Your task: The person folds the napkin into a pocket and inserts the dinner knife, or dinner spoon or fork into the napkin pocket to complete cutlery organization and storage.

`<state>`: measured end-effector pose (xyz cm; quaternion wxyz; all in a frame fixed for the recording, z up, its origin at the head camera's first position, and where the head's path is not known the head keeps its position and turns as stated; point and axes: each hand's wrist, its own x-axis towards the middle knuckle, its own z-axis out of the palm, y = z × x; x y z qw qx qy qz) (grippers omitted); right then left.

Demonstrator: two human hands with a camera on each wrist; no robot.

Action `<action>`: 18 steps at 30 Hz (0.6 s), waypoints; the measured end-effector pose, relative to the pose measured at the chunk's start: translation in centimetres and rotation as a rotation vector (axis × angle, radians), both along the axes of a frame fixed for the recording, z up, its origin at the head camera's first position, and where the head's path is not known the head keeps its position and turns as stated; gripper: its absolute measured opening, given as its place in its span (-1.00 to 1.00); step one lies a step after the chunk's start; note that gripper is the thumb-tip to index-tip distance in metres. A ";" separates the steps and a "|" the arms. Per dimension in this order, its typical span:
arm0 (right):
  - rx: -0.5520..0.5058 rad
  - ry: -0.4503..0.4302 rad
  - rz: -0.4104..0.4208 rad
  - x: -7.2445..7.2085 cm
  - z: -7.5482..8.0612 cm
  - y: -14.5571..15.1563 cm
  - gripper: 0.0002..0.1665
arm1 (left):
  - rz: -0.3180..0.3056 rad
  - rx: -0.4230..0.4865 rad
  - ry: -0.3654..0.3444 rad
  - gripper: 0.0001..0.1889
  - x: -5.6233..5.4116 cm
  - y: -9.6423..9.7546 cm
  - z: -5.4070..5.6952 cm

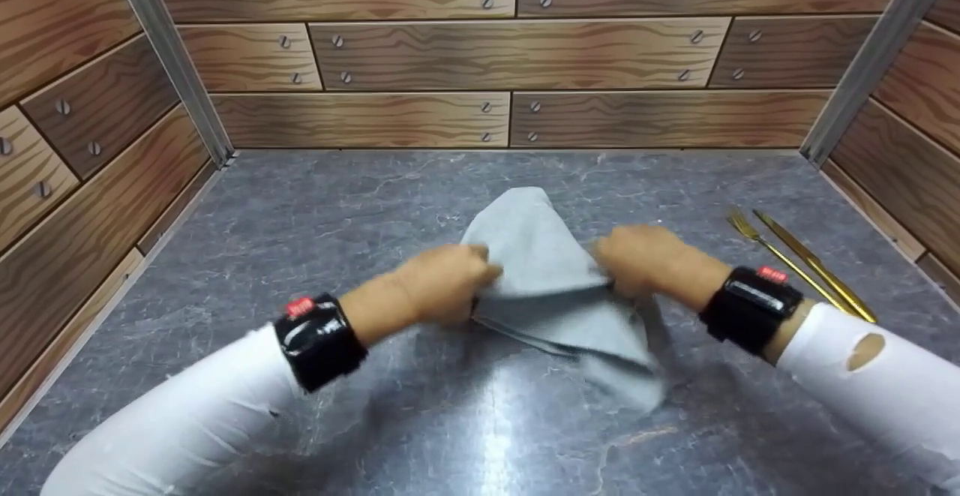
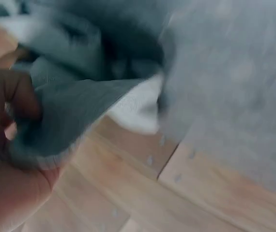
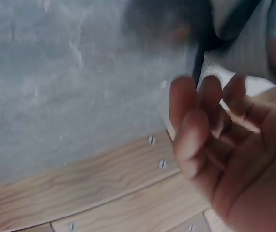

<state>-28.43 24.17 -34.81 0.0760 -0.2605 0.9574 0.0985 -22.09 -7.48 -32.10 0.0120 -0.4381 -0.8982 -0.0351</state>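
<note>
A pale grey-blue cloth napkin (image 1: 536,244) hangs bunched and folded between the two hands, its peak toward the back and a loose corner trailing toward the front right. My left hand (image 1: 450,280) grips its left edge; in the left wrist view, the napkin (image 2: 80,108) lies between the thumb and fingers. On the other side, my right hand (image 1: 637,256) holds the right edge. The right wrist view shows curled fingers (image 3: 182,99) beside the napkin (image 3: 244,53), with the exact pinch partly hidden at the frame's edge. Motion blurs both hands.
A gold fork (image 1: 787,260) and a gold knife (image 1: 817,263) lie side by side on the right of the grey marbled table (image 1: 337,203), close to the right forearm. Wood-patterned walls (image 1: 420,53) enclose the back and both sides.
</note>
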 end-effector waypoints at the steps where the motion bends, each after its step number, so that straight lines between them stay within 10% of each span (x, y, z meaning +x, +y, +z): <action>1: -0.009 0.000 -0.029 0.5 1.5 -0.2 -0.73 | 0.008 0.041 0.026 -0.69 -0.1 -0.3 0.8; 8: -0.115 0.108 -0.132 -0.7 4.9 3.1 -0.87 | 0.114 0.281 0.159 -0.78 0.0 -3.2 4.7; 18: -0.571 0.167 -0.144 -2.0 6.0 6.9 -0.78 | 0.254 0.358 0.079 -0.93 0.1 -7.4 6.1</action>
